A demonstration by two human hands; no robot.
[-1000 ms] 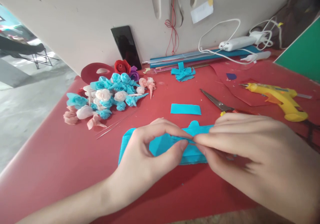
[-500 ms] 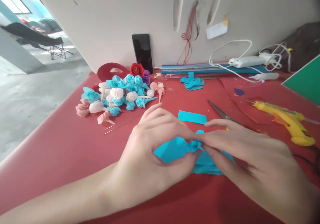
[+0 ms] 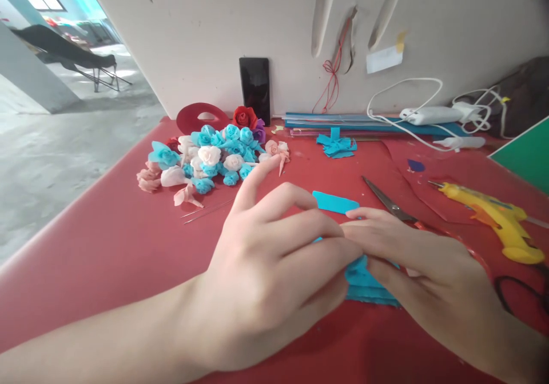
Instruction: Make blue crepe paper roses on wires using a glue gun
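Between my fingertips is a small gathered piece of blue crepe paper [image 3: 357,268], partly hidden by the fingers. My left hand [image 3: 274,264] pinches it from the left, its little finger raised. My right hand [image 3: 422,264] is closed on the same piece from the right, fingers bent over it. Below the hands lies a stack of blue crepe paper sheets [image 3: 373,295], mostly covered by them. Just beyond my fingers a blue paper strip [image 3: 334,202] lies flat on the red table [image 3: 141,247].
Blue, white and pink paper roses [image 3: 210,156] are heaped at the back left, with thin wires [image 3: 206,212] before them. Scissors [image 3: 388,201] and a yellow glue gun [image 3: 493,218] lie right. Behind are blue scraps [image 3: 337,144], a phone [image 3: 255,90] and a white power strip [image 3: 429,115].
My left hand has turned over the blue piece, its fingers closing forward and its little finger lifting. Both hands are slightly further right and lower, and the whole view has shifted a little.
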